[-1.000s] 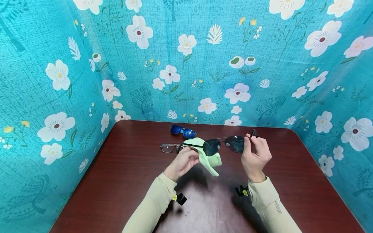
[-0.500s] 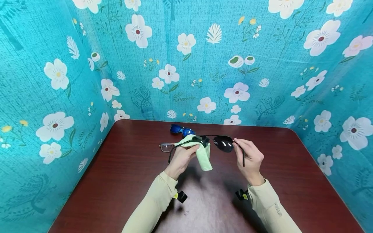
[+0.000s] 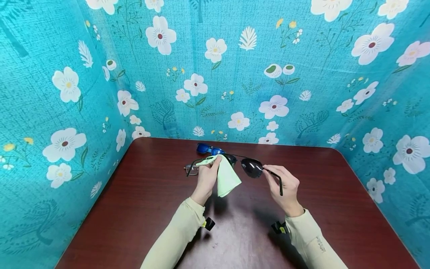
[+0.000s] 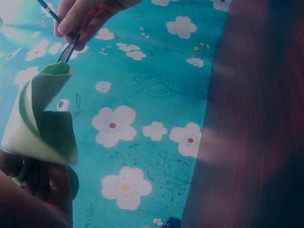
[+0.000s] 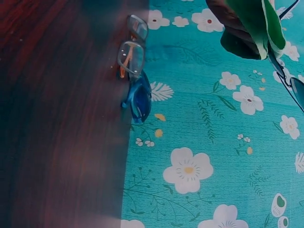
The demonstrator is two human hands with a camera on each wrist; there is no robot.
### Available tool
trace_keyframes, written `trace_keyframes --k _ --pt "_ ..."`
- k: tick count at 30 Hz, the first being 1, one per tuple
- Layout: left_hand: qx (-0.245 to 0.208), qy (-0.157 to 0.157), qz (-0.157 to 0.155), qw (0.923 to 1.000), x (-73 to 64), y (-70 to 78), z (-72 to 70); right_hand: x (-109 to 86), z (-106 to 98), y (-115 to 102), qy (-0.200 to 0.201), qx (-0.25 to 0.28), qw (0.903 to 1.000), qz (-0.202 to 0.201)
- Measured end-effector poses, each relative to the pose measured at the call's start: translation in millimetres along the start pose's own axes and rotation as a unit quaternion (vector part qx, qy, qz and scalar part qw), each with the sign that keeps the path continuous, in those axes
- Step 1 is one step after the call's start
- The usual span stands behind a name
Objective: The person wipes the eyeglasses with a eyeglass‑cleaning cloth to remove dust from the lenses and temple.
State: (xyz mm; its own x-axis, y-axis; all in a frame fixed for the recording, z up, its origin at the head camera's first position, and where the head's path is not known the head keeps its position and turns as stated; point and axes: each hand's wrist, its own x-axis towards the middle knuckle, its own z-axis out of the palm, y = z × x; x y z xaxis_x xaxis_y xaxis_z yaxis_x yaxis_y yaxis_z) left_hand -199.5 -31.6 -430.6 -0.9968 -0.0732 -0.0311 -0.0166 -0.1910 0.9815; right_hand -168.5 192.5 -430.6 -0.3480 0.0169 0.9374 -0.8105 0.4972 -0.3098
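Observation:
Dark-lensed sunglasses [image 3: 252, 168] with thin black temples are held up above the table between both hands. My right hand [image 3: 285, 186] pinches them near the hinge on the right side, its temple sticking out past the fingers. My left hand [image 3: 205, 179] grips a light green cloth [image 3: 227, 179] at the sunglasses' left lens, which is partly covered. A loose flap of the cloth hangs below the thumb. In the left wrist view the cloth [image 4: 42, 123] rises folded from the left hand, and the right hand [image 4: 90, 21] holds the frame beyond it.
Blue-lensed sunglasses [image 3: 205, 149] lie near the back edge of the dark red-brown table [image 3: 147, 194]. Clear eyeglasses [image 5: 130, 57] lie beside them, partly behind the left hand in the head view. A turquoise floral cloth [image 3: 235, 97] stands as walls around the back and sides.
The sunglasses have tilted and shifted slightly left and down. My left hand has brought the cloth over their left lens, its thumb now on top. The right hand has moved slightly left and lower.

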Motion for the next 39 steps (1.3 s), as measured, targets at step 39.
trace_keyframes --k 39 --pt "0.362 0.077 0.327 0.8693 11.3 -0.3 -3.0 -1.1 5 -2 0.042 0.086 0.9953 0.017"
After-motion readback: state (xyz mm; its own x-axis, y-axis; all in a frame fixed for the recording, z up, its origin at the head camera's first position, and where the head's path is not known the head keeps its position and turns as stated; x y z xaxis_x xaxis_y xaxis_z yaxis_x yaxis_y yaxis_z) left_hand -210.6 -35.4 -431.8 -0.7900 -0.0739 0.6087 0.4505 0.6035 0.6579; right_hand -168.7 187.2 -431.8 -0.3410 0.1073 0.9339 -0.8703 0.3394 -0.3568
